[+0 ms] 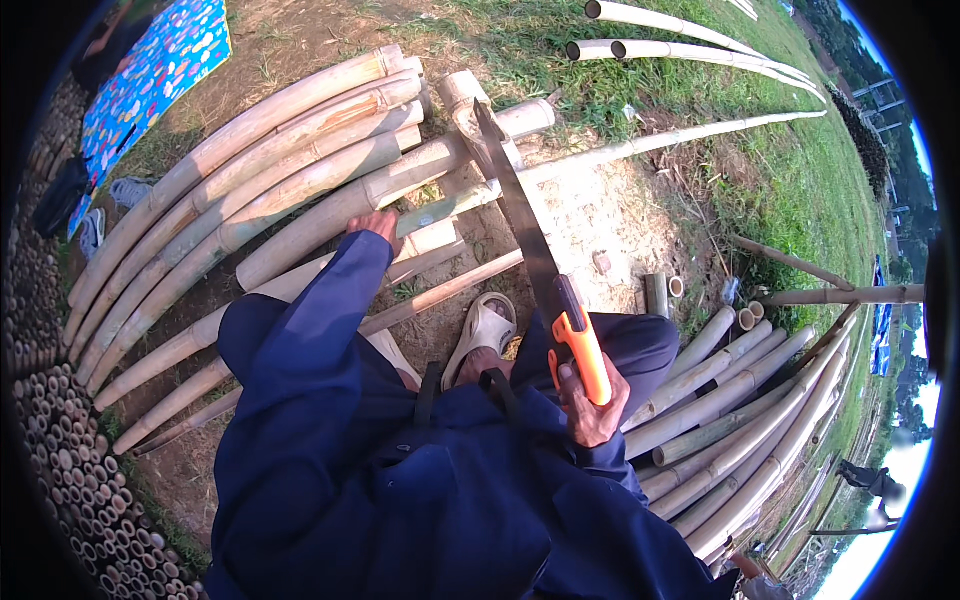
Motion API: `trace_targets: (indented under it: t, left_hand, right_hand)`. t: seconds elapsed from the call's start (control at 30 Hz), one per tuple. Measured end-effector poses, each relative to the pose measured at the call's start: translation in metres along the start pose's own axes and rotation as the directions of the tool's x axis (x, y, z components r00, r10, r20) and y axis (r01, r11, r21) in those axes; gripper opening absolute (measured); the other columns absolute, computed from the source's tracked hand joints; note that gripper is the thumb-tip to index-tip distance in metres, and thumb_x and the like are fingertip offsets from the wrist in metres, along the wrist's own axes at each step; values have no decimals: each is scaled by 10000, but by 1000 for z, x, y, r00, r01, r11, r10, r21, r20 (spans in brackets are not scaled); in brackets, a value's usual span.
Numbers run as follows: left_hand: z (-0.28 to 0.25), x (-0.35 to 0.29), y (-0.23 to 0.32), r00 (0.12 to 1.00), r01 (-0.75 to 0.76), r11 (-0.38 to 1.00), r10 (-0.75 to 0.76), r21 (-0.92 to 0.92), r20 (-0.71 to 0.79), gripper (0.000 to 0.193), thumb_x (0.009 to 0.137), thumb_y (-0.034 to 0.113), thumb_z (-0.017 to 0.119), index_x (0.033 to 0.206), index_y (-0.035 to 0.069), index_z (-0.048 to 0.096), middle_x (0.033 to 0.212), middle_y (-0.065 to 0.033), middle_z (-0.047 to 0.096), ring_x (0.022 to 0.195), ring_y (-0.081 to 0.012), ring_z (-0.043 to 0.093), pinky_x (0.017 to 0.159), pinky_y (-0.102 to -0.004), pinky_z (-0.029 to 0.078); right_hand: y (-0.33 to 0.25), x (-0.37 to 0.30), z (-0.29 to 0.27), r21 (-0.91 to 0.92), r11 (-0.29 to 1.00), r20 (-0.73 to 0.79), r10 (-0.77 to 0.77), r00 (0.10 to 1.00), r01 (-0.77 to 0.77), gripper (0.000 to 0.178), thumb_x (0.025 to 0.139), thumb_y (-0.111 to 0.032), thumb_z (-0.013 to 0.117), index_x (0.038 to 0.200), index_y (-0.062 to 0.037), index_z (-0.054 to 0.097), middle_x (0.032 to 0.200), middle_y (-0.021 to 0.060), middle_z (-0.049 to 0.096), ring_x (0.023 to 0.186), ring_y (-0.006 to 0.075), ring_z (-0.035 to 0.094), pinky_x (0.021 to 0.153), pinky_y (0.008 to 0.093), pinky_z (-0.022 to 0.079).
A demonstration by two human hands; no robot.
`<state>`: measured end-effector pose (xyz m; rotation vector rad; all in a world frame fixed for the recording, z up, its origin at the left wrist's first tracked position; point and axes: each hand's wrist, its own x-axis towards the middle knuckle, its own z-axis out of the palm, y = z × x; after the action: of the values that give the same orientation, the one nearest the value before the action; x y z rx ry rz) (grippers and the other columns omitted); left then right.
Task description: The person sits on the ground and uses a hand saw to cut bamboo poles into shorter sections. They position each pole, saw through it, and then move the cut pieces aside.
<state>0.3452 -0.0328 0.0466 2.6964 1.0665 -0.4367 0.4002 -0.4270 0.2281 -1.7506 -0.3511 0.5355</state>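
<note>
My right hand [596, 405] is closed around the orange handle of a hand saw [530, 235]. The saw's long dark blade points away from me and crosses a long, thin bamboo pole [600, 155]. Near its left end my left hand [376, 228] grips this pole, its fingers partly hidden by the sleeve. Beyond the pole, a short, pale bamboo block [462, 92] is under the tip of the blade. The blade hides the pole's surface where they cross, so I cannot tell whether there is a cut.
Thick bamboo poles [250, 140] lie at the left, and more poles [730, 385] at the right. Short bamboo pieces [656, 294] stand near pale sawdust [590, 225]. Stacked bamboo ends [75, 480] fill the lower left. A blue patterned sheet [160, 85] is at the upper left.
</note>
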Motion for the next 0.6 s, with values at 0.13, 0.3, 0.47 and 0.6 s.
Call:
trace_targets:
  t: [0.13,0.3,0.47,0.6]
  left_hand:
    - [-21,-8,11,1000,9,999,-9,-46,16,365,834,315,750,1106,79,694,1103,-203,746,1074,-356,722,972,-482,528]
    - [-7,-37,21,657,-451,886,414,112,-630,396,786,320,761,1079,88,629,1058,-92,616,1015,-300,612,877,-423,510]
    - [62,-65,73,780,-496,868,453,16,-433,375,865,319,703,1139,93,581,1070,-115,617,1020,-274,613,874,-430,501]
    - [111,-60,92,944,-309,951,304,-25,-126,383,932,393,646,1147,82,593,968,-123,700,917,-310,689,818,-455,527]
  right_hand:
    - [8,-3,-14,-31,999,39,16,999,-15,238,923,-101,756,1096,53,702,921,77,738,813,115,653,767,263,519]
    - [9,3,-16,-118,993,127,-6,992,21,214,919,-103,750,1071,41,706,867,84,726,740,127,648,712,277,512]
    - [-1,13,-7,-161,985,175,-39,984,68,247,909,-100,737,1094,56,686,792,36,666,688,97,586,668,246,469]
    - [-8,18,-12,-196,975,209,-65,976,107,184,916,-69,736,1046,52,688,832,89,712,740,139,650,721,281,517]
